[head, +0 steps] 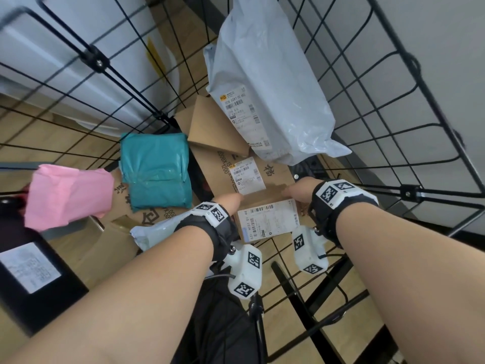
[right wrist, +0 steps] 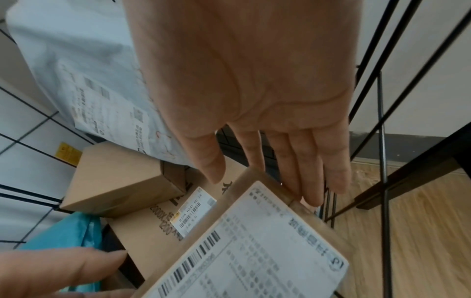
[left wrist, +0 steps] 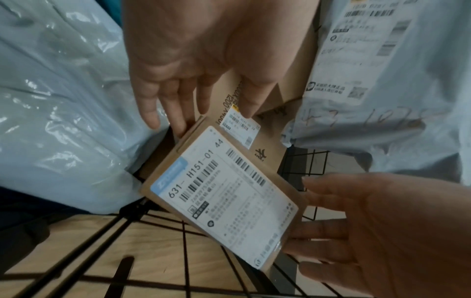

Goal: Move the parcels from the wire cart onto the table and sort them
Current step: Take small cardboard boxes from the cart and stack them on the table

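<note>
Down in the head view
Floor: pale wood planks (head: 78,143) show through the black wire cart (head: 393,101), with a grey wall to the right and a white cabinet (head: 65,61) at the upper left.
Cart load: a big grey-white mailer bag (head: 265,82) leans upright at the back, brown boxes lie beneath it, a teal packet (head: 157,172) rests on the cardboard, and a pink packet (head: 68,195) sits at the left edge.
Small box: a flat brown box with a white label (head: 267,223) sits between the two wrists, near the cart's front wall.
Left hand (head: 231,202): at the box's left edge; fingers hidden behind the wrist strap.
Right hand (head: 301,191): at the box's right edge; fingers also hidden.
Cut off: a black parcel with a white label (head: 31,266) runs out of the frame at the lower left.

Left wrist view
Left hand (left wrist: 203,60): fingers straight and slightly spread, tips touching the far end of the small box (left wrist: 221,197).
Right hand (left wrist: 382,231): fingers straight, lying along the box's opposite end.
Underneath: cart wires and wood floor; crinkled mailer plastic fills the left.

Right wrist view
Right hand (right wrist: 254,90): palm flat, fingers straight and close together, tips on the box's (right wrist: 254,242) far corner.
Left hand: only fingertips (right wrist: 76,268) show, at the lower left.
Hard to read: the label print is blurred.
</note>
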A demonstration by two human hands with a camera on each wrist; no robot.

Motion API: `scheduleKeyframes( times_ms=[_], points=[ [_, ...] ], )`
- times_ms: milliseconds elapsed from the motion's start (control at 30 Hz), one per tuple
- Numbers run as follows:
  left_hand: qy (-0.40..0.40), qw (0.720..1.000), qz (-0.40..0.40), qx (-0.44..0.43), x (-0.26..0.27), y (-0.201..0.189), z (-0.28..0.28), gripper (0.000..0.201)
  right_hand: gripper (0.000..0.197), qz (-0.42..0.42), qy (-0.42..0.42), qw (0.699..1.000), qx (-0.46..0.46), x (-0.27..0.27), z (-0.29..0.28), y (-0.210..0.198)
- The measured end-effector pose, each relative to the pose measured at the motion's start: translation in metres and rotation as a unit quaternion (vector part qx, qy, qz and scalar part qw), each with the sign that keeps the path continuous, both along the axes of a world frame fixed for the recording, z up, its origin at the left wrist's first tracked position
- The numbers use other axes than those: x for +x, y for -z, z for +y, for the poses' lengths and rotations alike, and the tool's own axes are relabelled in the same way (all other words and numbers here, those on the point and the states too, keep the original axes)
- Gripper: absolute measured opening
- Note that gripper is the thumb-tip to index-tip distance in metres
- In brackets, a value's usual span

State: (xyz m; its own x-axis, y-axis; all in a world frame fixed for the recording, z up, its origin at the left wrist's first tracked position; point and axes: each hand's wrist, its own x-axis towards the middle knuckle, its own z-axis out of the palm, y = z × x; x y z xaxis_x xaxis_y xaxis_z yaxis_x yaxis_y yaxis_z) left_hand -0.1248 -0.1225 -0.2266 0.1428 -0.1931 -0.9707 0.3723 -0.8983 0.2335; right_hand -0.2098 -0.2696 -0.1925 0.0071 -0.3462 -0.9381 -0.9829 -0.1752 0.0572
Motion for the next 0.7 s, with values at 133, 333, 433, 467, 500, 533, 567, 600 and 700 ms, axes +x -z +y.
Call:
scheduleKeyframes(
  times_ms=[133,333,433,467,500,533,567,600,700],
  points=[
    [-0.086,0.995,-0.035,0.022,0.018,-0.018,0.005,0.043,0.056,-0.028,0.043,0.999,0.009,0.001,0.002,-0.019],
    [-0.183,0.981,-0.066,-0.005,0.037,-0.059,0.016,0.044,0.098,-0.052,0.035,0.998,0.013,-0.003,0.021,-0.061],
    [-0.181,0.977,-0.106,-0.031,0.046,-0.1,0.02,0.029,0.101,-0.08,0.047,0.995,0.023,0.0,0.034,-0.1],
    [-0.187,0.974,-0.122,-0.045,0.05,-0.113,0.021,0.026,0.098,-0.093,0.05,0.994,0.03,0.002,0.037,-0.115],
    [-0.185,0.972,-0.136,-0.052,0.054,-0.13,0.024,0.025,0.089,-0.11,0.059,0.991,0.037,0.005,0.041,-0.132],
    [-0.185,0.969,-0.15,-0.064,0.057,-0.146,0.026,0.025,0.077,-0.124,0.069,0.989,0.046,0.008,0.046,-0.15],
    [-0.181,0.968,-0.154,-0.077,0.062,-0.164,0.029,0.026,0.071,-0.139,0.074,0.986,0.053,0.01,0.049,-0.166],
    [-0.182,0.966,-0.155,-0.095,0.067,-0.179,0.031,0.028,0.067,-0.153,0.069,0.985,0.051,0.013,0.052,-0.182],
    [-0.173,0.969,-0.126,-0.127,0.08,-0.222,0.04,0.038,0.06,-0.201,0.085,0.975,0.037,0.014,0.063,-0.225]
  ],
)
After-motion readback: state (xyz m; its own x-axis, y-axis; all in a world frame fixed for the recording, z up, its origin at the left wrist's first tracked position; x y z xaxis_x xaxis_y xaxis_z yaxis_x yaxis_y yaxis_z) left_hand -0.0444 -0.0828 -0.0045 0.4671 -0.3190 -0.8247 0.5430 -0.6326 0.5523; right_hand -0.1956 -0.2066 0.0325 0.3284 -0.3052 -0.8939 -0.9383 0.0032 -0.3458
